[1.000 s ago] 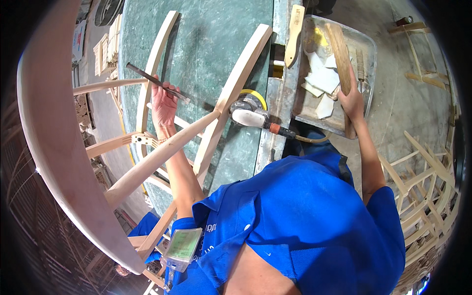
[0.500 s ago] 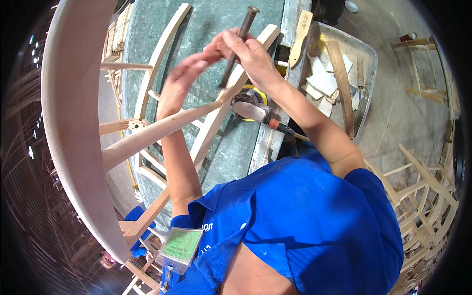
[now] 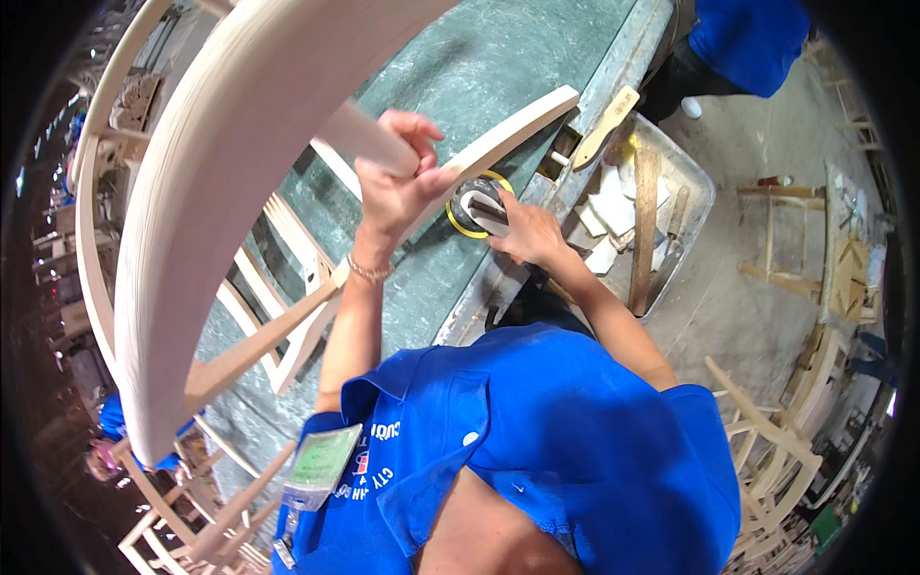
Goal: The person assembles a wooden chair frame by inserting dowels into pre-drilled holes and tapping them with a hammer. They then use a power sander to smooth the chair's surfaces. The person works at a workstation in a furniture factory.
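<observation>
Unfinished wooden chair frame (image 3: 287,316) lies across the green-topped workbench (image 3: 498,86), w/ its broad curved back rail (image 3: 201,220) arcing up near the camera, left of the bench centre; left hand (image 3: 398,187) closed tight round a pale rail (image 3: 369,139) of the frame, fingers wrapped together, thumb pressed on a second slat (image 3: 498,144) that runs to the bench's right edge. Right hand (image 3: 522,230) sits at that same right edge, just below the slat, fingers curled over a small sander w/ a yellow-rimmed round pad (image 3: 470,206); grip looks closed on it, tho whether fully clamped can't be told.

Just right of the bench, touching its edge: shallow metal tray (image 3: 704,187); in it a long wooden stick (image 3: 644,235) lying lengthwise, pale folded sheets (image 3: 604,211), a thinner tool (image 3: 674,225) beside the stick, bits of yellow at the top end; a wooden paddle-shaped handle (image 3: 606,126) rests across the tray's top corner and the bench edge. Further right of the bench, on the floor: small wooden stool frame (image 3: 781,240), more bare chair frames (image 3: 776,450); another person in blue (image 3: 747,43) stands beyond the bench's far end.
</observation>
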Motion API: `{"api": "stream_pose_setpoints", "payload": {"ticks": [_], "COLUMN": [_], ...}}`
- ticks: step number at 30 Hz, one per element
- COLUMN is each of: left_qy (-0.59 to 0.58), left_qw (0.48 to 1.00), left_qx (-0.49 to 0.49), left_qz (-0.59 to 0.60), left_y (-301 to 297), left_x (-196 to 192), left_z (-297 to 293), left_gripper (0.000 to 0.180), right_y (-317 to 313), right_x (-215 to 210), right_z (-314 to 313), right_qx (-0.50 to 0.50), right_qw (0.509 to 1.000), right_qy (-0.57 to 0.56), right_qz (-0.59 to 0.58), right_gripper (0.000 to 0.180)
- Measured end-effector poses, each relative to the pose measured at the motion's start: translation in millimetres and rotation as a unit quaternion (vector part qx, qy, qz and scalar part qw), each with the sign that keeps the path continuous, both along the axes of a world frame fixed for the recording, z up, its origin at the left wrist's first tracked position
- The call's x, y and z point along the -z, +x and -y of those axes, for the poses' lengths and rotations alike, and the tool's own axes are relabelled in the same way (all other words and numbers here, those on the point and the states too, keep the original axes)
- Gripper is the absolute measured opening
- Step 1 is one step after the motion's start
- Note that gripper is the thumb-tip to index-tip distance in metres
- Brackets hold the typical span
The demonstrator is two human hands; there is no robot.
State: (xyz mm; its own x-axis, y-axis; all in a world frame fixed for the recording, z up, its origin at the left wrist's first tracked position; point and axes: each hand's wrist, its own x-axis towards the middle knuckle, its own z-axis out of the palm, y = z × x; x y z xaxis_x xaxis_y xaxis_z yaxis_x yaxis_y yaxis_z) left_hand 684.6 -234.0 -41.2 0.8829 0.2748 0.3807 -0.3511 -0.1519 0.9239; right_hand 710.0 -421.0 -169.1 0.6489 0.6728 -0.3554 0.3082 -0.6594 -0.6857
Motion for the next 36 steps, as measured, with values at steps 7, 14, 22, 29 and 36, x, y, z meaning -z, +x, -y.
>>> {"api": "stream_pose_setpoints", "payload": {"ticks": [7, 14, 22, 29, 36], "left_qy": [0.01, -0.027, -0.034, -0.019, 0.367], "left_qw": [0.999, 0.994, 0.983, 0.964, 0.684], "left_qx": [0.012, -0.071, -0.125, -0.171, -0.478], "left_qz": [-0.044, -0.084, -0.128, -0.203, -0.411], "left_y": [-5, -54, -138, -177, -189], "left_x": [-5, -6, -12, 32, 131], "left_z": [-6, -24, -29, -70, -103], "left_gripper": [0.01, 0.016, 0.016, 0.046, 0.039], "right_y": [-51, -121, -66, -16, -27], "right_x": [-1, 24, -14, -64, -73], "right_z": [-6, -36, -14, -80, -154], "right_qx": [-0.044, -0.205, 0.132, 0.199, 0.073], "right_qw": [0.998, 0.972, 0.929, 0.711, 0.749], "right_qy": [0.043, 0.113, 0.326, 0.535, 0.562], "right_qz": [-0.027, -0.009, -0.117, -0.411, -0.344], "right_gripper": [0.071, 0.068, 0.036, 0.042, 0.043]}}
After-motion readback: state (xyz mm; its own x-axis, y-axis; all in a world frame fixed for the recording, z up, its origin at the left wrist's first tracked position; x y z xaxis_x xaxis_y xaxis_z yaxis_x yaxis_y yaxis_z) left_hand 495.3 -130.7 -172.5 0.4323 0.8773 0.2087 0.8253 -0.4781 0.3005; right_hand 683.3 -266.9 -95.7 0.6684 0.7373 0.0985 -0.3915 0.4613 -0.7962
